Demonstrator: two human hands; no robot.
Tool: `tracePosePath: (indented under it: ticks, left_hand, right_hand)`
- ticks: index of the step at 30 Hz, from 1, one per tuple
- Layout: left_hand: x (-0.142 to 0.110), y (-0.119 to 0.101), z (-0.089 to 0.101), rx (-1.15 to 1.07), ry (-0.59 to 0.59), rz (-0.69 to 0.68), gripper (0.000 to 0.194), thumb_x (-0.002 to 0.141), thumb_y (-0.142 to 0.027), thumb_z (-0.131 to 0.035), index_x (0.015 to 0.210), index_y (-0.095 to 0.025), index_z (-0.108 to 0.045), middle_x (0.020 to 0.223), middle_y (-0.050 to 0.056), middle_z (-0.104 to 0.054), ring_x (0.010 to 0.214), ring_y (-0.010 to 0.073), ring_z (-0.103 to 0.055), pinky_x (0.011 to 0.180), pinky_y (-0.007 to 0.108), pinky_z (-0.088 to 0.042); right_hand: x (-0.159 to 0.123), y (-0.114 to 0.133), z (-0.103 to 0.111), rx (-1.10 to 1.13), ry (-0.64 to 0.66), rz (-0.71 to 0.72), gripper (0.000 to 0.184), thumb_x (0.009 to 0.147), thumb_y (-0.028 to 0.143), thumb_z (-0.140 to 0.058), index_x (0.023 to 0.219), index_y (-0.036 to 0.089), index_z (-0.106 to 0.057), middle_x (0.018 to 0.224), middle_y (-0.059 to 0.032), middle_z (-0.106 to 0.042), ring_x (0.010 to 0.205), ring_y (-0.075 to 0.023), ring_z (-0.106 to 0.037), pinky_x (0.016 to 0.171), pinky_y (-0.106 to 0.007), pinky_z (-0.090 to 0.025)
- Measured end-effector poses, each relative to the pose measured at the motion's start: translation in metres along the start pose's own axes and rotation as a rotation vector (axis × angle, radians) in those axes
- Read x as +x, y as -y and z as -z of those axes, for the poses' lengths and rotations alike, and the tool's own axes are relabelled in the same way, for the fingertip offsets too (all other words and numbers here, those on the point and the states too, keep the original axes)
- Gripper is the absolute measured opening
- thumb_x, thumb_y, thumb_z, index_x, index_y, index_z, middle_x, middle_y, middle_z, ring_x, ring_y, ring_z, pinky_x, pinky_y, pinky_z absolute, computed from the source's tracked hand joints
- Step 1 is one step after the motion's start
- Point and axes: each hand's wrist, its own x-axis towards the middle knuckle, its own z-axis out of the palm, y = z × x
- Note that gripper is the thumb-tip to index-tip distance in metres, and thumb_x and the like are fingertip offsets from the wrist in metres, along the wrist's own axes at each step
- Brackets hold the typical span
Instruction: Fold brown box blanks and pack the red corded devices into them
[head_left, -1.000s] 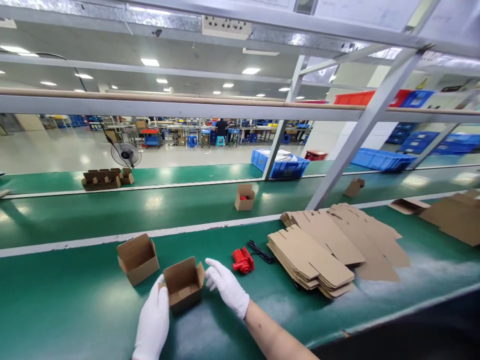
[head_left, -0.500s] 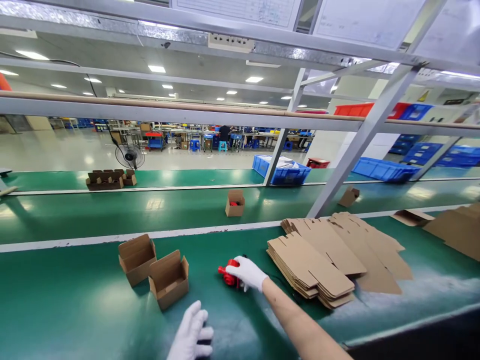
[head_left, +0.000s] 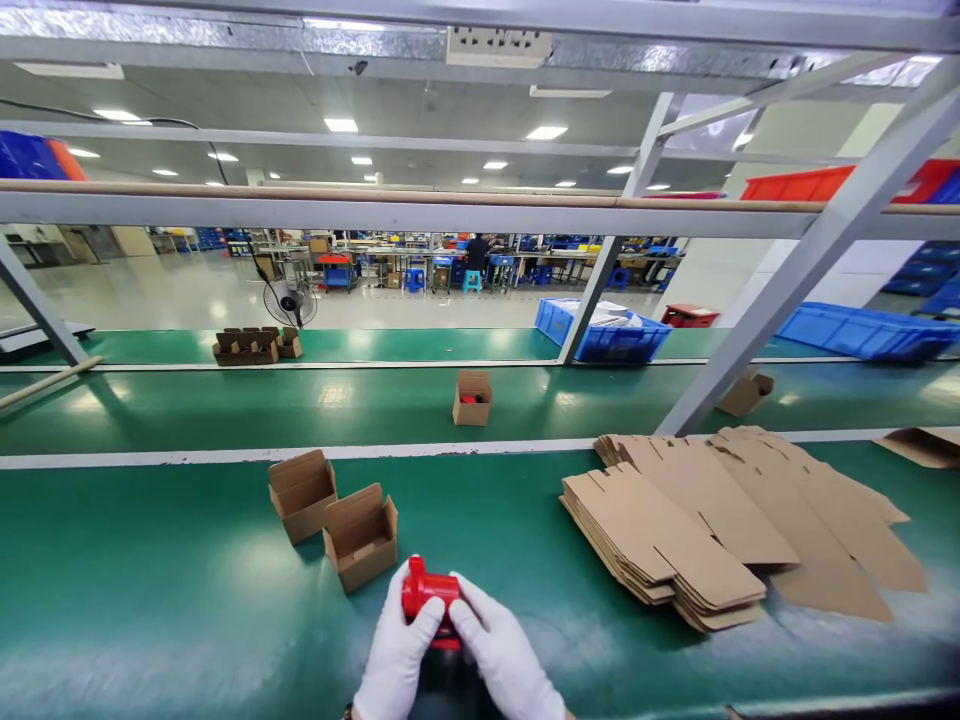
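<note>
A red plastic part, rounded with a short spout on top, is held between both my white-gloved hands near the front of the green bench. My left hand closes round its left side, thumb across the front. From the right, my right hand grips it with thumb and fingers. The underside of the part is dark and partly hidden by the gloves. Just beyond my left hand stands an open cardboard box, and a second open box touches or nearly touches it at the back left. Both look hollow inside.
Stacked flat cardboard blanks spread over the right of the bench. On the belt behind, a box holds something red. A slanted metal post rises at right; a blue crate stands farther back.
My right hand has brought the red part from the bench leftward and closer to me. My left hand, open before, has closed on it too. The camera view has shifted.
</note>
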Motion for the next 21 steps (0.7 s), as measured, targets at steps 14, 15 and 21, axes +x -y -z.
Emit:
tracePosePath:
  ticks: [14,15,21]
  left_hand:
    - [-0.008,-0.017,0.024,-0.345,-0.02,0.148,0.069,0.056,-0.048,-0.094,0.115,-0.022,-0.07,0.112,0.006,-0.076,0.1,0.0224,-0.071,0.082,0.03,-0.057]
    - [-0.007,-0.012,0.029,-0.267,-0.01,0.091,0.069,0.06,-0.051,-0.091,0.119,-0.023,-0.068,0.118,0.007,-0.074,0.109,0.0245,-0.068,0.091,0.032,-0.055]
    - [-0.004,0.008,0.043,0.029,0.016,-0.075,0.085,0.062,-0.055,-0.087,0.134,-0.023,-0.055,0.14,0.013,-0.061,0.13,0.0341,-0.056,0.114,0.045,-0.041]
  right_hand:
    - [0.007,0.014,-0.007,-0.016,0.331,-0.071,0.015,0.057,0.019,-0.063,0.062,0.02,-0.05,0.063,0.005,-0.055,0.064,-0.0151,-0.056,0.065,-0.028,-0.048]
    - [0.007,0.016,-0.005,0.014,0.292,-0.055,0.015,0.058,0.021,-0.063,0.064,0.021,-0.049,0.068,0.0039,-0.058,0.066,-0.0156,-0.057,0.066,-0.028,-0.05]
    - [0.002,0.036,-0.004,0.169,0.273,-0.077,0.07,0.066,0.03,-0.072,0.133,0.022,-0.053,0.12,-0.0102,-0.066,0.085,-0.0259,-0.071,0.065,-0.037,-0.061]
